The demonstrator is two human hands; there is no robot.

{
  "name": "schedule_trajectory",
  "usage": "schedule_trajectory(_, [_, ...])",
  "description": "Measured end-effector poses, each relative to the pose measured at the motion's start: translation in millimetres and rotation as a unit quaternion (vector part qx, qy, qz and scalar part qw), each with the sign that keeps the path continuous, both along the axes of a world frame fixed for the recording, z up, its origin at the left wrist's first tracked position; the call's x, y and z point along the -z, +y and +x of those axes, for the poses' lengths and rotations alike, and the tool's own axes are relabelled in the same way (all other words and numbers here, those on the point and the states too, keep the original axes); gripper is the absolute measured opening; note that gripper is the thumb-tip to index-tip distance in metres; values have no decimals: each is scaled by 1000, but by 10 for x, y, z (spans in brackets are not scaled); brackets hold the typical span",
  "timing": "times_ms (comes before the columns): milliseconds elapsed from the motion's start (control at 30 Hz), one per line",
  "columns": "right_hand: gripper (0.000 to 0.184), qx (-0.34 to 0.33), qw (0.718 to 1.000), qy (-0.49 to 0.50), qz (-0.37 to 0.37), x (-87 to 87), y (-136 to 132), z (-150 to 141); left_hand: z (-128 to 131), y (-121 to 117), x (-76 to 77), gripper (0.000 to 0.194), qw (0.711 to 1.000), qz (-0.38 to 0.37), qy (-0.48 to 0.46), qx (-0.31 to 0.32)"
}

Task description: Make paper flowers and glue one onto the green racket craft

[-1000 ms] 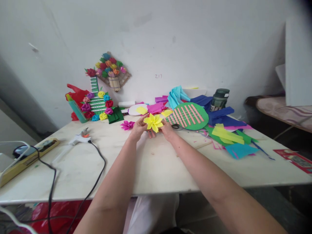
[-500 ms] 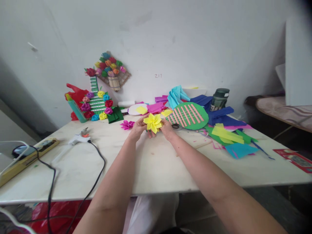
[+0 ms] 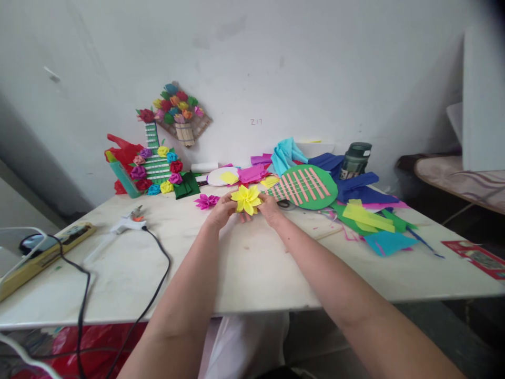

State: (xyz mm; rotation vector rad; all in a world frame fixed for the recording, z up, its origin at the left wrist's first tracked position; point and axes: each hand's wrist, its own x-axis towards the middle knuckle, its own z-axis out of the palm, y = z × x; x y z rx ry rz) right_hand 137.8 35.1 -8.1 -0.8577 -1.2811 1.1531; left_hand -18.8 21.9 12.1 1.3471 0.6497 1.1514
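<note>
A yellow paper flower point(image 3: 246, 199) with pointed petals is held above the table between my two hands. My left hand point(image 3: 223, 209) grips its left side, fingers closed on the petals. On the other side, my right hand point(image 3: 270, 209) pinches the right petals. Some fingertips are hidden behind the flower. Just left of my left hand lies a magenta paper flower point(image 3: 206, 201). To the right of my right hand rests a green guitar-shaped cutout point(image 3: 329, 184) with pink strips across it.
A glue gun point(image 3: 128, 225) with a black cord lies left, near a power strip point(image 3: 51, 252). Behind stand a flower-covered green craft point(image 3: 158, 171) and a teal bottle point(image 3: 125, 179). Coloured paper point(image 3: 389, 242) and a dark flask point(image 3: 355, 160) are at right.
The yellow flower has shifted very slightly left and tilted a little in my hands. Both hands keep their hold, and the things on the table stay put.
</note>
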Motion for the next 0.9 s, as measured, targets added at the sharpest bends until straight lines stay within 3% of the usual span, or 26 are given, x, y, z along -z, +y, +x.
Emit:
schedule_trajectory(167, [21, 7, 1000, -19, 2, 25, 19, 21, -19, 16, -26, 53, 998, -41, -13, -36])
schedule_trajectory(400, [19, 25, 993, -106, 44, -35, -71, 26, 6, -26, -56, 55, 992, -8, 89, -93])
schedule_trajectory(600, [15, 55, 984, -144, 84, -30, -62, 28, 20, -12, -43, 62, 987, 6, 100, -122])
schedule_trajectory(900, [19, 98, 980, -160, 68, -25, -36, 6, 54, -43, -56, 63, 988, 22, 75, -133])
